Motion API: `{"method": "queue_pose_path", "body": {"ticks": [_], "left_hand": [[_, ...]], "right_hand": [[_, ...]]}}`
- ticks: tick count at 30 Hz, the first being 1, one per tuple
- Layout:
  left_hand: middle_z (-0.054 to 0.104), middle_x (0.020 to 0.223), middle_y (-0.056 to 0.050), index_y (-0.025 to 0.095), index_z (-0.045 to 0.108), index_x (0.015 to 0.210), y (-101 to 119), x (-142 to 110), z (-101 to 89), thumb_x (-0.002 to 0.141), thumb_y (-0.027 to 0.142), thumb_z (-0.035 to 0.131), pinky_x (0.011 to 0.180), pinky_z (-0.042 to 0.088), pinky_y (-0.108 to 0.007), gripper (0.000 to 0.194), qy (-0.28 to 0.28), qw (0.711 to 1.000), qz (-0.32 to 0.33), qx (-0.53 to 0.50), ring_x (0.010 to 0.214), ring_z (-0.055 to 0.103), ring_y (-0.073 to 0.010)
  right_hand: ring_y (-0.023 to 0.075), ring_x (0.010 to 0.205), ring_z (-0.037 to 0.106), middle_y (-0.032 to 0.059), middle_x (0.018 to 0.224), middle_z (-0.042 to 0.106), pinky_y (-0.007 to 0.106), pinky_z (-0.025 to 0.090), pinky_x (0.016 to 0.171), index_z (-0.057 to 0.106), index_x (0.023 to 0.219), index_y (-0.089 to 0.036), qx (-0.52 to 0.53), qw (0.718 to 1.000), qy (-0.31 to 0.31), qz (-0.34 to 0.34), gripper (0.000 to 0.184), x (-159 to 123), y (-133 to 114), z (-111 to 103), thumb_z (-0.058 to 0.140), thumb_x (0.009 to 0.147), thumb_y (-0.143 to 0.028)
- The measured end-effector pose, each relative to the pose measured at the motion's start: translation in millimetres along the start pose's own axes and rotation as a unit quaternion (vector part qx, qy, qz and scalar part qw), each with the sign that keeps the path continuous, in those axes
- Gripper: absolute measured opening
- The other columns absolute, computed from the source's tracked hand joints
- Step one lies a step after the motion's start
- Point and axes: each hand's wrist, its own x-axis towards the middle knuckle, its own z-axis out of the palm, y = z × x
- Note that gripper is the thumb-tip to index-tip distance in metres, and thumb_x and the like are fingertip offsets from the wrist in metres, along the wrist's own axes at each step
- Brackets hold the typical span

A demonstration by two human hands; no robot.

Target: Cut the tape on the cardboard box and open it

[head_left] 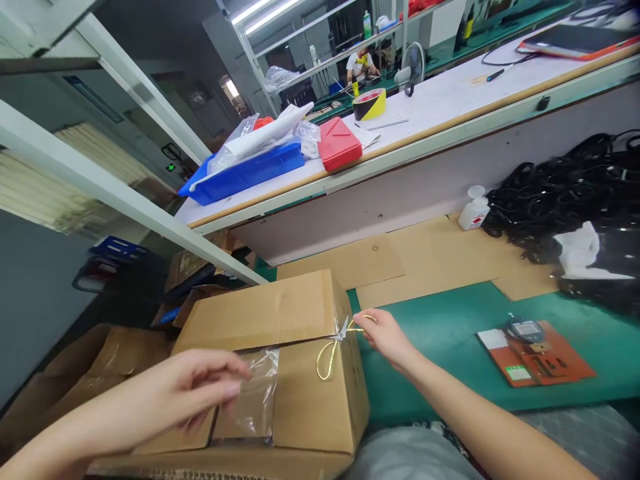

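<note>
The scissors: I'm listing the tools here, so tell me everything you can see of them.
The scissors have short, silvery, metal-looking blades and thin gold-coloured loop handles. They are open, handles spread wide. The right hand holds one loop; the other, free of any hand, shows against the box. They are near the box's right edge; whether the blades touch it is hard to tell.

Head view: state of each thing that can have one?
Scissors: open, handles spread.
Cardboard box: partly open, clear plastic showing in a gap.
Right hand: closed on the scissors.
Left hand: fingers loosely curled, holding nothing.
Digital gauge: reading too small to tell.
White bottle: upright.
Black cables: tangled heap.
Fan: cannot tell if running.
Ceiling lights: lit.
</note>
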Motion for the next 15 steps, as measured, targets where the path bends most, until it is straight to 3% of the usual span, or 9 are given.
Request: {"method": "queue_pose_path", "body": {"ticks": [1, 2, 3, 5, 7, 8, 11, 15], "left_hand": [[0.062, 0.087, -0.002, 0.022, 0.057, 0.117, 12.3, 14.2, -6.1, 0.090, 0.062, 0.046, 0.065, 0.047, -0.025, 0.049, 0.004, 0.998, 0.037, 0.048, 0.069, 0.059, -0.0149], [0.061, 0.088, -0.002, 0.020, 0.059, 0.110, 22.3, 29.3, -9.2, 0.092, 0.058, 0.046, 0.071, 0.046, -0.027, 0.044, 0.055, 0.988, 0.072, 0.129, 0.077, 0.059, -0.0167], [0.060, 0.089, -0.004, 0.018, 0.059, 0.103, 29.7, 44.8, -9.6, 0.092, 0.054, 0.048, 0.071, 0.045, -0.031, 0.039, 0.095, 0.963, 0.089, 0.234, 0.079, 0.059, -0.0192], [0.059, 0.095, -0.007, 0.015, 0.059, 0.097, 37.6, 74.2, -3.9, 0.084, 0.048, 0.062, 0.074, 0.045, -0.038, 0.036, 0.147, 0.884, 0.125, 0.427, 0.088, 0.058, -0.0260], [0.058, 0.096, -0.009, 0.013, 0.059, 0.093, 39.5, 97.3, 5.4, 0.073, 0.047, 0.074, 0.075, 0.046, -0.044, 0.042, 0.142, 0.823, 0.154, 0.527, 0.091, 0.057, -0.0301], [0.058, 0.095, -0.009, 0.013, 0.059, 0.090, 39.5, 105.5, 9.5, 0.071, 0.047, 0.076, 0.075, 0.046, -0.045, 0.043, 0.134, 0.809, 0.168, 0.548, 0.090, 0.057, -0.0303], [0.058, 0.092, -0.008, 0.014, 0.058, 0.086, 38.4, 117.4, 15.1, 0.074, 0.041, 0.074, 0.073, 0.047, -0.046, 0.034, 0.132, 0.792, 0.198, 0.562, 0.088, 0.057, -0.0291], [0.057, 0.092, -0.006, 0.016, 0.056, 0.085, 33.8, 117.2, 12.0, 0.081, 0.028, 0.061, 0.071, 0.048, -0.045, 0.014, 0.124, 0.800, 0.204, 0.551, 0.083, 0.058, -0.0271]], "right_hand": [[0.0079, 0.051, 0.030, -0.0036, 0.058, 0.032, 0.022, 0.018, 0.046, 0.058, 0.087, -0.011, -0.006, 1.000, 0.007, -0.014, 0.046, 1.7, 2.0, 1.0, 0.060, 0.070, -0.054], [0.0082, 0.051, 0.029, -0.0032, 0.059, 0.033, 0.023, 0.018, 0.046, 0.058, 0.087, -0.011, -0.012, 1.000, 0.013, -0.025, 0.045, 3.0, 3.9, 1.9, 0.059, 0.072, -0.054], [0.0083, 0.051, 0.028, -0.0030, 0.059, 0.033, 0.023, 0.018, 0.046, 0.058, 0.087, -0.011, -0.018, 0.999, 0.017, -0.036, 0.045, 3.8, 5.6, 3.0, 0.057, 0.073, -0.054], [0.0083, 0.051, 0.026, -0.0030, 0.058, 0.032, 0.024, 0.016, 0.048, 0.057, 0.085, -0.011, -0.028, 0.998, 0.028, -0.054, 0.043, 3.9, 7.7, 5.0, 0.055, 0.075, -0.053], [0.0085, 0.051, 0.024, -0.0029, 0.057, 0.031, 0.025, 0.016, 0.048, 0.057, 0.082, -0.011, -0.035, 0.996, 0.039, -0.067, 0.042, 2.9, 7.4, 6.5, 0.055, 0.076, -0.053], [0.0085, 0.051, 0.024, -0.0029, 0.057, 0.031, 0.025, 0.016, 0.048, 0.057, 0.081, -0.011, -0.034, 0.996, 0.043, -0.070, 0.041, 2.5, 6.3, 6.9, 0.055, 0.077, -0.052], [0.0082, 0.050, 0.024, -0.0031, 0.056, 0.031, 0.025, 0.015, 0.047, 0.057, 0.080, -0.011, -0.021, 0.997, 0.042, -0.067, 0.043, 2.1, 1.5, 7.0, 0.055, 0.076, -0.054], [0.0078, 0.048, 0.025, -0.0031, 0.056, 0.033, 0.024, 0.016, 0.046, 0.058, 0.081, -0.010, -0.022, 0.997, 0.037, -0.059, 0.046, 3.1, -1.7, 9.1, 0.055, 0.073, -0.056]]}}
